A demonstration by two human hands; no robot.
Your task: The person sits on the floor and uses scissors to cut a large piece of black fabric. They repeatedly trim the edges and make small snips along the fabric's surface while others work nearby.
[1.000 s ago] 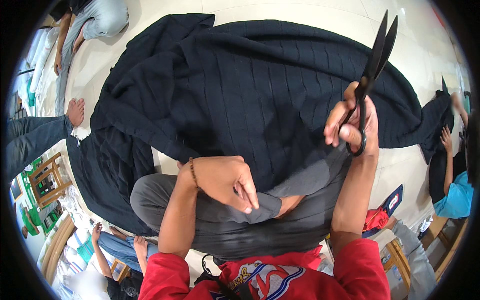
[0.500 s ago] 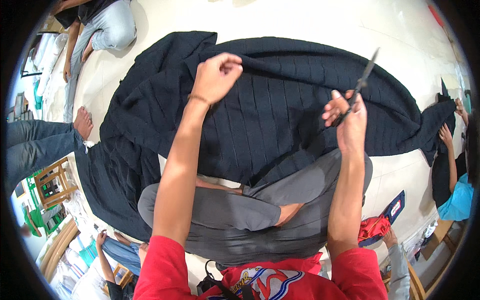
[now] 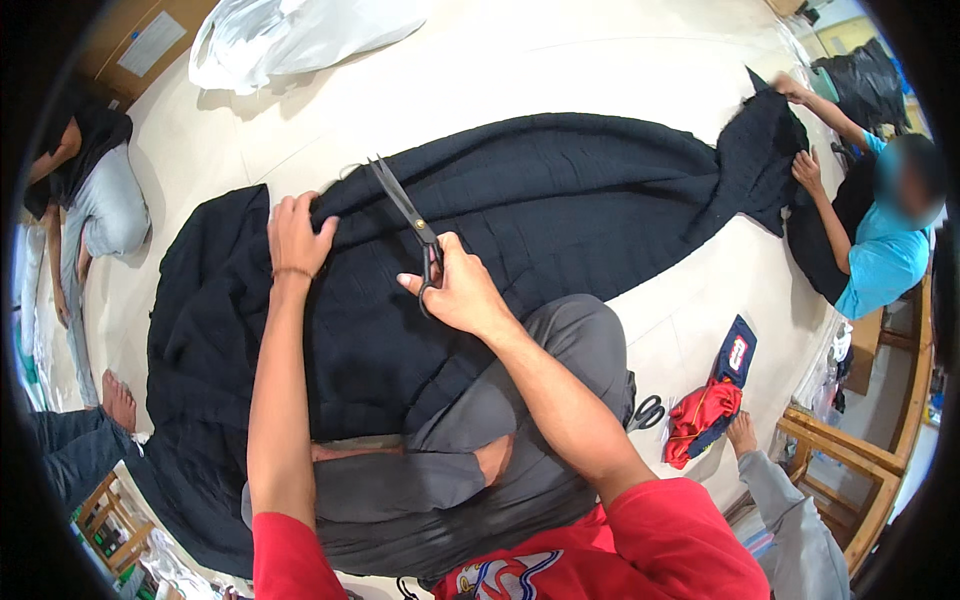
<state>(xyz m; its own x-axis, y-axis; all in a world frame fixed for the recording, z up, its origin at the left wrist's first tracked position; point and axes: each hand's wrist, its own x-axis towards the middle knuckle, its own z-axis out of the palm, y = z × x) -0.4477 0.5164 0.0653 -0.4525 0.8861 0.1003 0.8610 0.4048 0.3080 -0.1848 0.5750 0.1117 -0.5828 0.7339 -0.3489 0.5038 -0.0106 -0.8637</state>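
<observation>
The left hand [image 3: 300, 238], left of centre in the frame, is laid over the upper edge of a black pleated fabric [image 3: 570, 210], thumb spread away from the fingers; whether it pinches the cloth cannot be told. A beaded bracelet [image 3: 292, 271] circles that wrist. Near the centre, the right hand [image 3: 458, 283] is closed around the black handles of fabric scissors [image 3: 404, 203], whose slightly parted blades point to the upper left, close to the left hand. The fabric spreads across the middle of the frame, over the tiled floor [image 3: 560, 75] and against the person's crossed legs. At upper right, a co-worker in a light-blue shirt [image 3: 887, 277] has both hands on its far end. A second pair of scissors [image 3: 648, 413] lies at lower right, beside a red-and-navy garment [image 3: 692, 418].
</observation>
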